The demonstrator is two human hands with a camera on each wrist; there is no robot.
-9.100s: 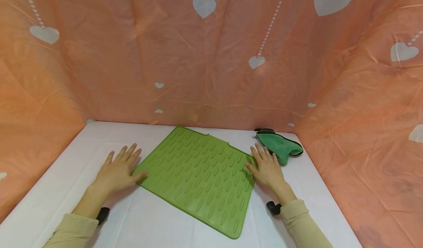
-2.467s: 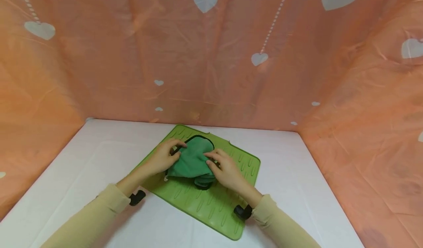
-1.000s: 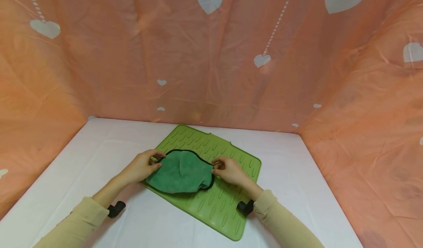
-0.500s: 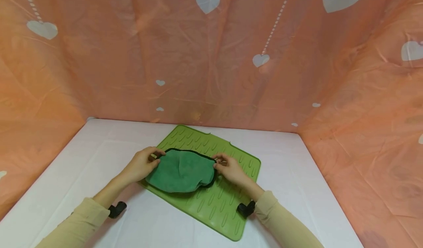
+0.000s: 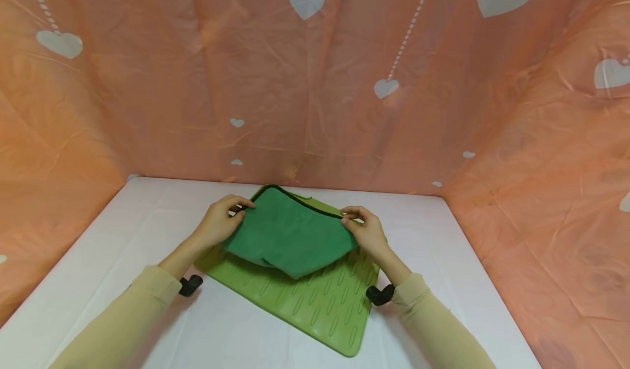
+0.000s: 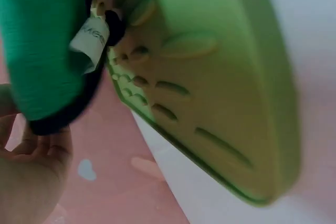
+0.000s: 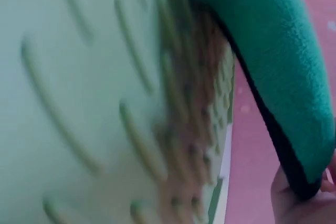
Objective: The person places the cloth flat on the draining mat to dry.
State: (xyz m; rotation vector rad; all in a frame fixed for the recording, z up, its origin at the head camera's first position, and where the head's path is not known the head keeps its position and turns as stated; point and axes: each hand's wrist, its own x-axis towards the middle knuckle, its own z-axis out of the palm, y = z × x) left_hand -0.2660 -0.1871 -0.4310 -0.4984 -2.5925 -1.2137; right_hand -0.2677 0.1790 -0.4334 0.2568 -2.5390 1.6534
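Observation:
A green cloth [image 5: 295, 232] with black edging is spread between both hands above a green ribbed mat [image 5: 315, 309]. My left hand [image 5: 221, 218] pinches its left edge between thumb and fingers. At the opposite edge, my right hand [image 5: 368, 229] pinches the far right part of the border. The cloth's near side sags and hangs a little over the mat. In the left wrist view a white printed tag [image 6: 90, 43] sticks out from the cloth's underside. The right wrist view shows the fuzzy cloth [image 7: 278, 51] raised off the mat, its corner held by the fingers.
The mat lies turned at an angle on a table with a white cover [image 5: 236, 325]. An orange curtain [image 5: 197, 85] with pale hearts closes off the back and both sides. A small black device [image 5: 191, 285] sits at each wrist.
First lying at the back right, the cloth was brought onto the mat and unfolded. Over the last half second both hands moved farther away and apart, lifting and widening it.

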